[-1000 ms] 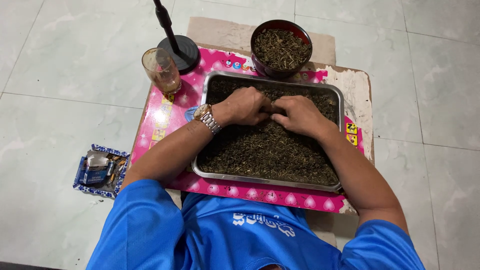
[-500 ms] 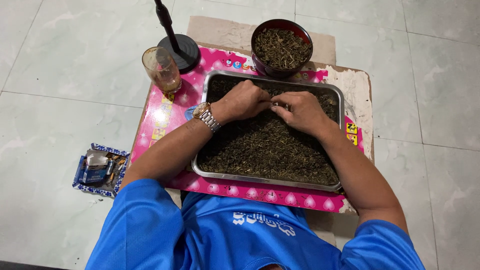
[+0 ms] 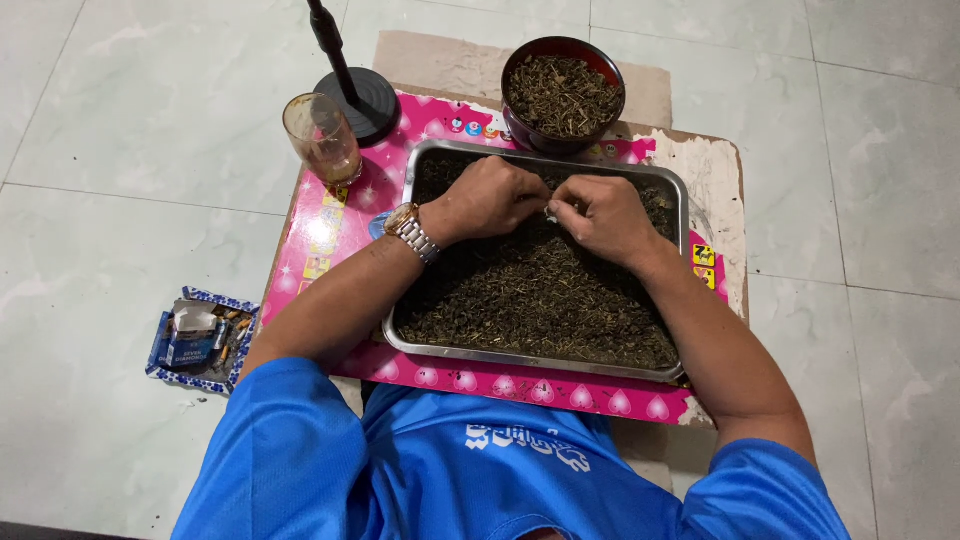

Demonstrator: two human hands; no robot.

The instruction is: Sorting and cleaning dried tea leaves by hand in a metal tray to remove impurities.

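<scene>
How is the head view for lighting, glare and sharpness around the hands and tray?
Head view: even, soft indoor light; the hands, left and right, are sharp enough, fingertips meeting over the metal tray. Mild sheen on the floor tiles and the glass, no harsh glare. The dark dried leaves show little fine detail; tile lines bow slightly toward the edges.

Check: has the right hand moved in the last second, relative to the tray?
Yes. The right hand has shifted toward the tray's far rim, nearer the bowl, meeting the left hand.
</scene>
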